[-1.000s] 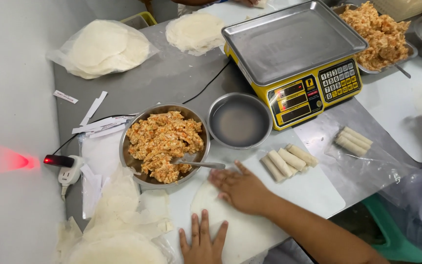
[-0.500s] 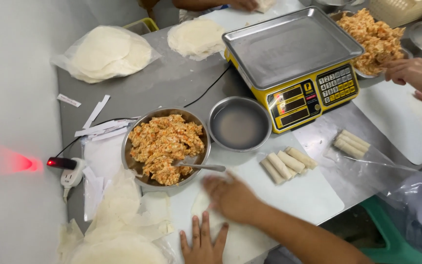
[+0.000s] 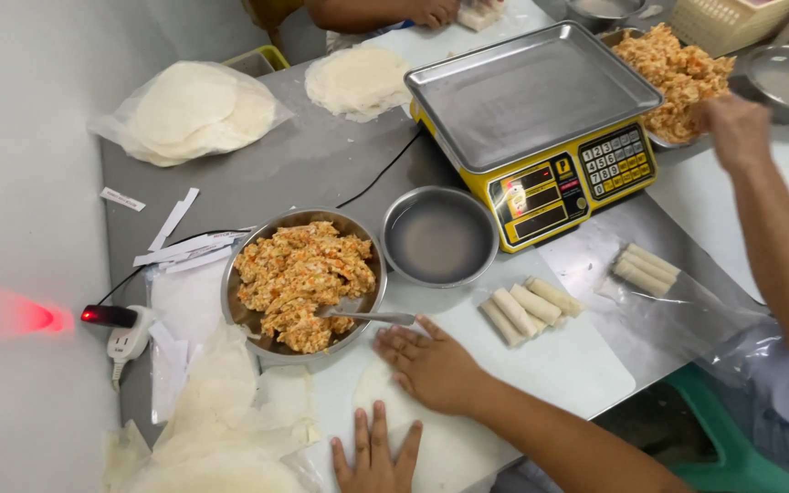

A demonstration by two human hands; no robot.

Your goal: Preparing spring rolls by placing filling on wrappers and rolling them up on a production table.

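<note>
Flattening: both of the person's hands lie on a round pale wrapper [image 3: 431,429] spread on the white board [image 3: 586,365] at the near edge of the bench [image 3: 321,164].
Left hand [image 3: 374,452]: fingers spread flat, palm down on the wrapper's near edge — holding nothing.
Right hand [image 3: 431,365]: fingers loosely spread, pressing the wrapper's far part; its fingertips sit just beside the spoon [image 3: 367,317].
Filling: a metal bowl [image 3: 303,278] of orange-and-pale mince stands just beyond the wrapper, the spoon's handle lying over its rim toward the right hand.
Water: a smaller steel bowl [image 3: 440,236] of cloudy liquid sits between the filling and the yellow scale [image 3: 541,110].
Finished rolls [image 3: 530,309]: four lie side by side on the board, right of the hands.
Spare wrappers [image 3: 221,429]: a loose crumpled heap to the left, near the left hand.
Co-worker: another person's hand [image 3: 732,128] reaches to a tray of filling [image 3: 673,64] across the bench.
Risk: the sheet looks thin — uneven pressing or a dragged fingertip could tear or crease it; a knock on the spoon handle could tip filling onto it.
</note>
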